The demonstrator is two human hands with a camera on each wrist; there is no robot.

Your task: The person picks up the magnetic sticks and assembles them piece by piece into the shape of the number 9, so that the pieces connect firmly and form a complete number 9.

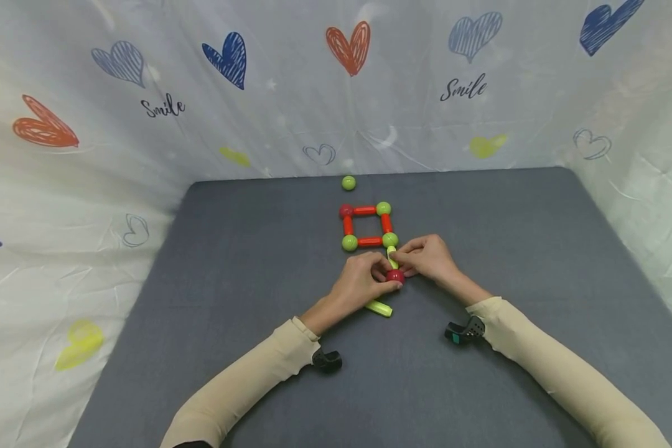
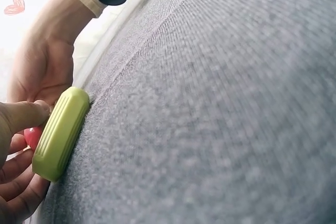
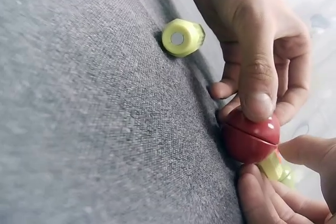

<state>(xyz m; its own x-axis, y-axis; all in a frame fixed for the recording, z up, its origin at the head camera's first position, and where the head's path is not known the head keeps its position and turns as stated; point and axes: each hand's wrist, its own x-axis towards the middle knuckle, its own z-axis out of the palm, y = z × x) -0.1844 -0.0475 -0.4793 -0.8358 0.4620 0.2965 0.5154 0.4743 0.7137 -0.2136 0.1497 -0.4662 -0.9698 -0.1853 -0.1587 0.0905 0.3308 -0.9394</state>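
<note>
Risk: the red ball (image 1: 394, 276) could slip off the lime rod (image 1: 391, 256) end, or a nudge could skew the red-rod square (image 1: 367, 225) it joins, just above centre frame on the grey bench (image 1: 246, 261). Left hand (image 1: 363, 283) has its fingers curled, pinching the ball; right hand (image 1: 429, 257) has its fingers curled on the rod and ball. A spare lime rod (image 1: 379, 308) lies just below the left hand.

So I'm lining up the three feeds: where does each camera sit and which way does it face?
Head: above, looking forward and down at the table; both forearms, left hand and right hand show.
Left wrist: low by the cloth, facing the green stick; fingertips show.
Right wrist: low, facing the red ball; both hands show.
All views share the red ball.
</note>
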